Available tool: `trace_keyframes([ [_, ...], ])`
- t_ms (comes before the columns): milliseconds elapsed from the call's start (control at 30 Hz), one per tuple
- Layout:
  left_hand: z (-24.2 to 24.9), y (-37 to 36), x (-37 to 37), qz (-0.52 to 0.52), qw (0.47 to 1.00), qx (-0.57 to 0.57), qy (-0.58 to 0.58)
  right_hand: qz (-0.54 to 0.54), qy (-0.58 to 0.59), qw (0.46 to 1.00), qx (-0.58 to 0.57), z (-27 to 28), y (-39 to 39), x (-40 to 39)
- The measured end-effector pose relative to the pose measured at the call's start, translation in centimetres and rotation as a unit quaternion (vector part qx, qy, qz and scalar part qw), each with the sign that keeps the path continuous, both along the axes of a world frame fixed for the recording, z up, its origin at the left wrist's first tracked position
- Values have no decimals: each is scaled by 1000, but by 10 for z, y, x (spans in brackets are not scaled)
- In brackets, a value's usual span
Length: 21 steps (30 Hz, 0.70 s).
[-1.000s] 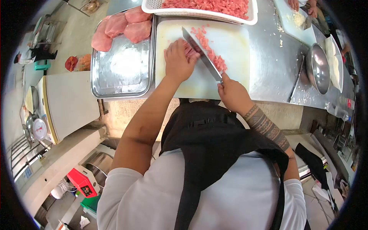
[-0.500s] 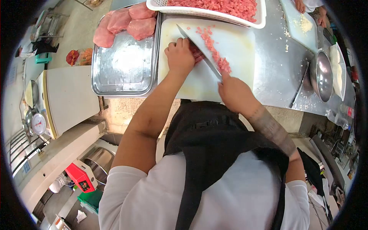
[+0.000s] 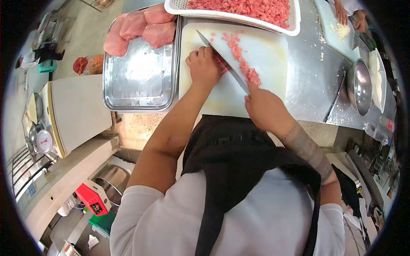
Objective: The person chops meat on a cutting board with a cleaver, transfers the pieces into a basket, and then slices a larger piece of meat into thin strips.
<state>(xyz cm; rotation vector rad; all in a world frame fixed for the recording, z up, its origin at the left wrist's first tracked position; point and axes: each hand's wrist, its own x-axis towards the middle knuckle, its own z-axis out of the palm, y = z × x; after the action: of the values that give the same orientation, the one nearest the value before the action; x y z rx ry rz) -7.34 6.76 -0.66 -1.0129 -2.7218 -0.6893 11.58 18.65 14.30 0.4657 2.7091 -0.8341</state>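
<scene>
A piece of raw meat [image 3: 223, 67] lies on the white cutting board [image 3: 269, 55], partly hidden under the person's left hand [image 3: 203, 66], whose fingers are bent close together, holding it. The knife [image 3: 234, 74] slants along the meat's right side, its handle wrapped in the closed right hand [image 3: 267, 110]. Diced meat [image 3: 239, 55] trails just beyond the blade. Around the board on the metal desk [image 3: 304, 81] are a tray [image 3: 141, 83] with meat slabs [image 3: 133, 25] and a white basket [image 3: 294, 23] of meat cubes [image 3: 252, 10].
</scene>
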Motion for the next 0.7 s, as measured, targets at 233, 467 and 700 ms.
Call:
trace_keyframes([
  [233, 7, -3, -3, 5, 999, 32, -34, -24, 20, 999, 27, -57, -2, -56],
  [467, 5, -21, -19, -49, 999, -3, 4, -27, -1, 999, 20, 1, 3, 8],
  [700, 0, -18, -20, -49, 997, -46, 30, -11, -6, 1000, 16, -27, -4, -13],
])
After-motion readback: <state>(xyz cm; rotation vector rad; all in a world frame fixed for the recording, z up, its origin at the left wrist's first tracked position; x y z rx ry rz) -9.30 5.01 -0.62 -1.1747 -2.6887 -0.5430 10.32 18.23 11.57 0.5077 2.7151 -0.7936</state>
